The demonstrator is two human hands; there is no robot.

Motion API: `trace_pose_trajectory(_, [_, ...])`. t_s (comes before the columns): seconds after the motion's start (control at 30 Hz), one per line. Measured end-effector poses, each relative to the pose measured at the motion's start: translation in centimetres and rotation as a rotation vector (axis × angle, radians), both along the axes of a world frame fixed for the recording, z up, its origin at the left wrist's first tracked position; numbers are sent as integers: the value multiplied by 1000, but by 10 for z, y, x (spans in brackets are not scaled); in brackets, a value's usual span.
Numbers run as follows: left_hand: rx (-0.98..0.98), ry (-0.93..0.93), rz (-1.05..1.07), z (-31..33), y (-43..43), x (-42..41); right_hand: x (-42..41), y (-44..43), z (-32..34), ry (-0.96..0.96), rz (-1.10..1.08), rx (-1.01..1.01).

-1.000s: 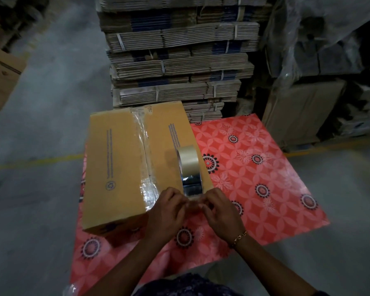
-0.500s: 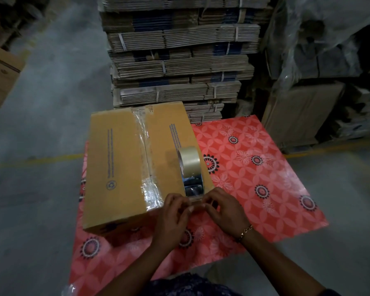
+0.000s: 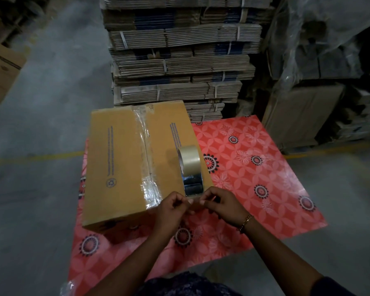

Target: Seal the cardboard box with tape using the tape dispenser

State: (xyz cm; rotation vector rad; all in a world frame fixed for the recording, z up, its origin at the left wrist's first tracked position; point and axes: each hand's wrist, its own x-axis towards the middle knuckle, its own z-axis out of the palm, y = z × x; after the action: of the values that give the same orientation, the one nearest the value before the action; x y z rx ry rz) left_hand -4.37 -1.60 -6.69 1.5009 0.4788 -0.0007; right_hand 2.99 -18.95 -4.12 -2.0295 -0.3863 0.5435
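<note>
A closed brown cardboard box (image 3: 115,163) lies on a red patterned table (image 3: 254,167), with clear tape along its centre seam. A tape dispenser (image 3: 190,169) with a roll of clear tape stands on the box's right flap near the front edge. My left hand (image 3: 171,212) and my right hand (image 3: 222,204) are just in front of the dispenser, fingers pinched on the free end of the tape (image 3: 195,200) stretched between them. A gold bracelet sits on my right wrist.
A tall stack of bundled flat cardboard (image 3: 179,56) rises behind the table. Plastic-wrapped cartons (image 3: 320,50) stand at the right, another box (image 3: 2,69) at the far left. Grey concrete floor with a yellow line surrounds the table.
Both hands have shifted slightly up toward the dispenser and spread a little apart, holding the tape end between them. The box and dispenser have not moved.
</note>
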Motion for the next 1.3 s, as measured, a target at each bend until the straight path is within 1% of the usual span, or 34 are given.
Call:
trace_pose_trajectory(0.07, [-30,32,35,1,-2,1,1,1,4,86,-24,39])
trace_pose_trajectory(0.2, [-93,82,102,1,-8,4,2,3,9,172,-50,73])
trace_pose_trajectory(0.23, [-100,89,118,2,-9,5,0,5,8,189,-97,101])
trace_pose_trajectory(0.33, [-122,105,135,5,-10,6,-8,5,5,231,-385,214])
trace_pose_trajectory(0.37, [-126,106,136,6,-10,6,-11,4,5,244,-444,221])
trace_pose_trajectory(0.4, [-126,107,138,6,-10,5,-15,5,5,272,-458,216])
trace_pose_trajectory(0.47, [-113,109,145,7,-11,5,-23,9,3,341,-396,192])
trace_pose_trajectory(0.53, [-125,111,147,10,-12,5,-27,18,1,367,-355,175])
trace_pose_trajectory(0.67, [-152,121,159,14,-15,4,-25,32,1,369,-342,209])
trace_pose_trajectory(0.87, [-174,129,163,18,-18,4,-19,28,-3,341,-296,198])
trace_pose_trajectory(1.0, [-149,142,192,19,-17,3,-14,22,-2,377,-234,185])
trace_pose_trajectory(1.1, [-175,137,230,18,-16,3,-11,15,-2,412,-197,179])
trace_pose_trajectory(1.2, [-130,114,229,19,-21,1,-9,13,2,416,-171,174])
trace_pose_trajectory(1.3, [-97,104,289,17,-31,-4,-6,13,5,415,-161,170])
